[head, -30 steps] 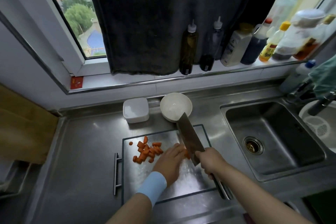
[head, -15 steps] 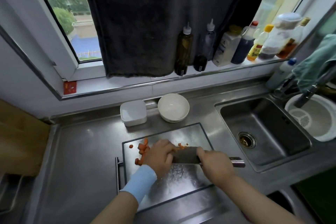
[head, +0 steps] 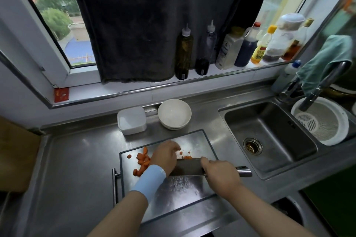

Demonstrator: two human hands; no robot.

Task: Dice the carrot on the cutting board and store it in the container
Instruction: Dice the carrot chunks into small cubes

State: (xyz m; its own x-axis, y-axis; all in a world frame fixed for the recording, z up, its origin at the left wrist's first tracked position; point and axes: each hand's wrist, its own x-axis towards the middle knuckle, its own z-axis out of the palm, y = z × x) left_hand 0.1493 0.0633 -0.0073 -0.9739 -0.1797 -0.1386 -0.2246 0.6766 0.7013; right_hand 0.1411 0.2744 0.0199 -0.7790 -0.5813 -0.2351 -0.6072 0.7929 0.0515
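A steel cutting board (head: 183, 194) lies on the counter in front of me. Orange carrot chunks (head: 141, 161) are heaped on its left part, and a few small dice (head: 181, 153) lie further right. My left hand (head: 165, 157), with a blue wristband, sits curled over carrot pieces right against the blade; what is under the fingers is hidden. My right hand (head: 219, 173) grips a cleaver (head: 186, 167) where blade meets handle, the handle pointing right. A white square container (head: 132, 120) stands open behind the board.
A white bowl (head: 174, 113) sits next to the container. To the right are the sink (head: 269, 134), a faucet (head: 323, 84) and a white colander (head: 323, 123). Several bottles (head: 183, 52) line the window sill. The board's handle (head: 114, 184) sticks out left.
The cleaver has swung from pointing away from me to lying across the board, handle to the right. My left hand shifted back up against the blade. My view moved slightly.
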